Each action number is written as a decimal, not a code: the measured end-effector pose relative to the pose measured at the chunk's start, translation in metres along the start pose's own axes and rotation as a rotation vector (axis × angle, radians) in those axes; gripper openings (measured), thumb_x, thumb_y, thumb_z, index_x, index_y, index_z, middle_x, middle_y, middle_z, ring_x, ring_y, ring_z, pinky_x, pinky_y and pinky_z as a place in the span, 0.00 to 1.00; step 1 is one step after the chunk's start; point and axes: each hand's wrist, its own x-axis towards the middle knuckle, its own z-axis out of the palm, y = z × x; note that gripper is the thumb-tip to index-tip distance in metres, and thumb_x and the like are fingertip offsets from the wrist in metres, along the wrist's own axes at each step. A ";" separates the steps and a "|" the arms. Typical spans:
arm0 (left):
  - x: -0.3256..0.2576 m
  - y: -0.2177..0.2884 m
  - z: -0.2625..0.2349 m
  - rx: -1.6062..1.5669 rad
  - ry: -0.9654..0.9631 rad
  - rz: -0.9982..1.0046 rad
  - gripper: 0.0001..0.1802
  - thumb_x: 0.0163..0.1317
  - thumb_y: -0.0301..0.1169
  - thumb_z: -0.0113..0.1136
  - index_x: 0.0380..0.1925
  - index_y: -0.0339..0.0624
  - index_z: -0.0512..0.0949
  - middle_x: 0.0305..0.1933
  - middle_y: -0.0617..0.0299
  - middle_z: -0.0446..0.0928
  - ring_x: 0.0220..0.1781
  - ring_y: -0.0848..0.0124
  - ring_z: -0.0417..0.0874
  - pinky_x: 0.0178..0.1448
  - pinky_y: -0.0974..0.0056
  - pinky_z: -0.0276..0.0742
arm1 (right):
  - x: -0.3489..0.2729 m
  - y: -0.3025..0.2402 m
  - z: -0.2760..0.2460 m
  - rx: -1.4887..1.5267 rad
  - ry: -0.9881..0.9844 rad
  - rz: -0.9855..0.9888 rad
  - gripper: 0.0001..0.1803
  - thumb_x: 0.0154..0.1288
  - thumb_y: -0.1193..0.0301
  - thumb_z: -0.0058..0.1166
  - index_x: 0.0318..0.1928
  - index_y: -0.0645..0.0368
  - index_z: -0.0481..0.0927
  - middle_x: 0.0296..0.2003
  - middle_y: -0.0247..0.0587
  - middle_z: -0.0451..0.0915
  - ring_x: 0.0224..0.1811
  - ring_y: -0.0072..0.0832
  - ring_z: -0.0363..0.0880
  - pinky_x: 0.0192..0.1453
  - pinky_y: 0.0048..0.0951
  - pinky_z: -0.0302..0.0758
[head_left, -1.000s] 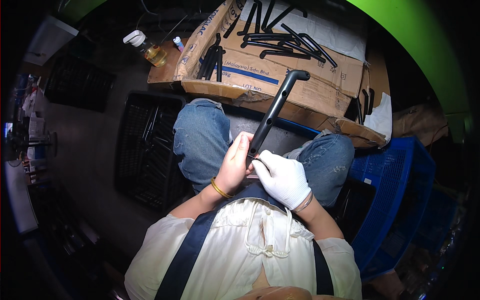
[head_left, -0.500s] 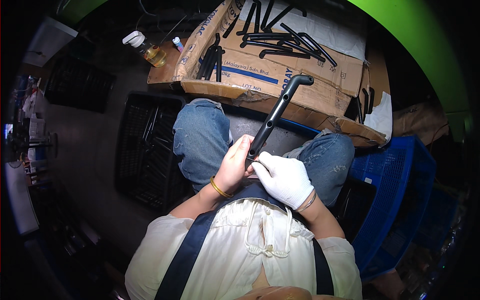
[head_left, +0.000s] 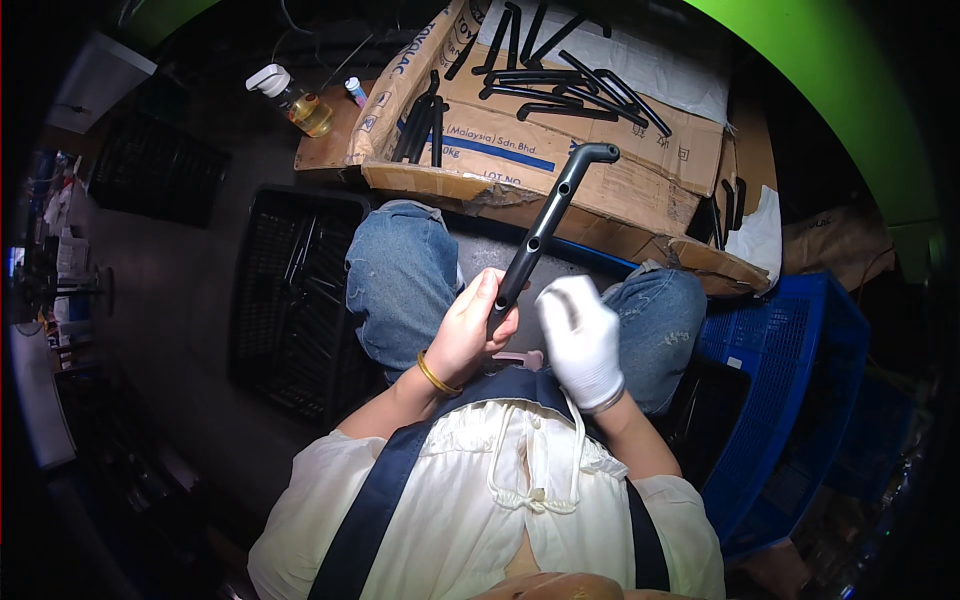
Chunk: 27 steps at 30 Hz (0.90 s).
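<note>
My bare left hand (head_left: 474, 312), a gold bangle at its wrist, is wrapped round the lower end of a black bent handle-like bar (head_left: 535, 240). The bar tilts up and to the right, shows several round holes along its side, and ends in a short bend at the top. My right hand (head_left: 582, 338), in a white knitted glove, is raised just right of the bar and apart from it. Its fingers are curled together and slightly blurred; what they hold, if anything, is hidden. A small pinkish piece (head_left: 520, 359) shows between my hands, above my dark apron.
An open cardboard box (head_left: 480, 182) ahead carries several similar black bars (head_left: 560, 90). To the left stand a bottle of yellow liquid (head_left: 308, 112) and a black crate (head_left: 255, 290) filled with dark pieces. Blue plastic crates (head_left: 765, 370) stand to the right, beyond my knee.
My right hand has come away from the bar's lower end and moved right and slightly up. The bar has shifted a little left in my left hand.
</note>
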 end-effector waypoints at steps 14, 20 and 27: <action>-0.011 0.012 -0.039 0.629 -0.346 -0.187 0.14 0.75 0.35 0.48 0.53 0.39 0.68 0.33 0.65 0.71 0.30 0.79 0.73 0.35 0.73 0.70 | 0.036 0.031 -0.011 0.188 -0.001 0.205 0.11 0.69 0.67 0.58 0.34 0.62 0.77 0.23 0.37 0.75 0.24 0.18 0.69 0.28 0.25 0.68; 0.007 0.011 -0.019 0.903 -0.196 0.366 0.12 0.75 0.32 0.48 0.54 0.41 0.65 0.35 0.60 0.71 0.23 0.81 0.71 0.24 0.74 0.66 | 0.013 0.030 0.023 0.264 -0.042 0.164 0.11 0.72 0.66 0.52 0.37 0.61 0.77 0.24 0.35 0.73 0.27 0.20 0.71 0.31 0.25 0.69; 0.004 0.016 -0.014 0.167 -0.252 -0.087 0.17 0.77 0.45 0.44 0.55 0.47 0.63 0.35 0.65 0.64 0.18 0.83 0.61 0.17 0.77 0.60 | 0.007 -0.003 -0.009 -0.026 -0.151 -0.044 0.07 0.72 0.70 0.49 0.42 0.59 0.77 0.33 0.49 0.81 0.33 0.44 0.83 0.35 0.37 0.78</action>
